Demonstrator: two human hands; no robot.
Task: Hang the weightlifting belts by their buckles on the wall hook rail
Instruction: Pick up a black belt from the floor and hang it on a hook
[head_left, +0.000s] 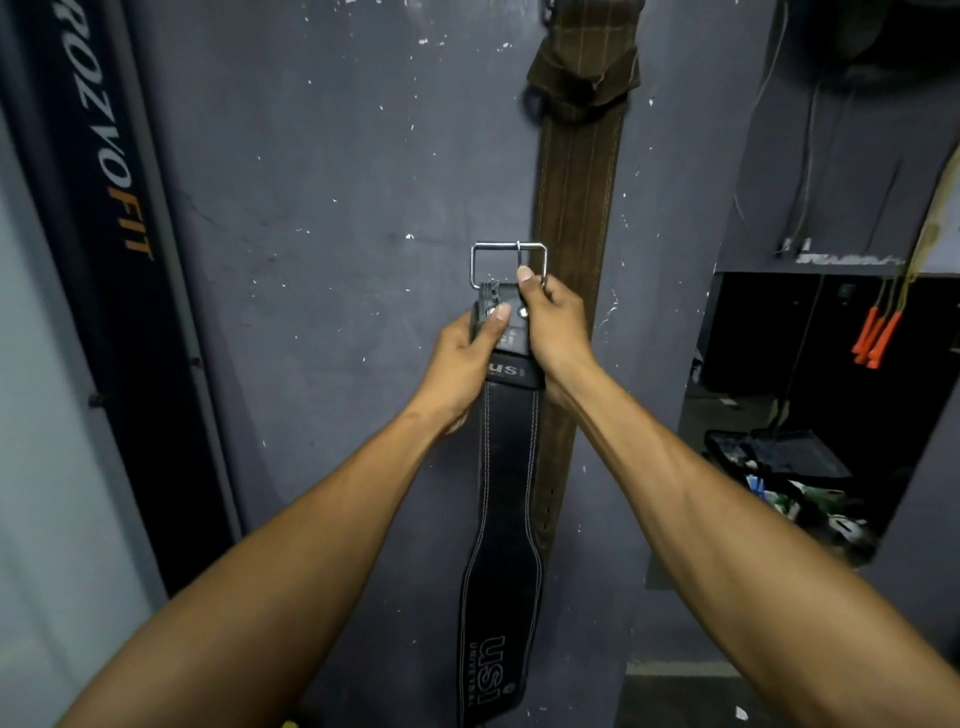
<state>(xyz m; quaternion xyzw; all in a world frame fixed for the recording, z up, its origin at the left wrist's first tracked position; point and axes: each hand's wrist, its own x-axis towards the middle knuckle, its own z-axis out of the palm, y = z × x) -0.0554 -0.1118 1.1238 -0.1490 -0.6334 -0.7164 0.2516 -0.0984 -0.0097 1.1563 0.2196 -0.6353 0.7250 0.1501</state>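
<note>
Both hands, left hand (470, 358) and right hand (553, 325), have fingers closed round my black belt (506, 499), keeping its buckle (508, 264) upright and free for a hook.

A single head-worn camera looks forward, level with outstretched arms, squarely at a dark grey wall (322, 208) close in front. Wide-angle bending curves the frame edges. The wall fills the centre; a doorway (810, 395) opens at three o'clock.
</note>
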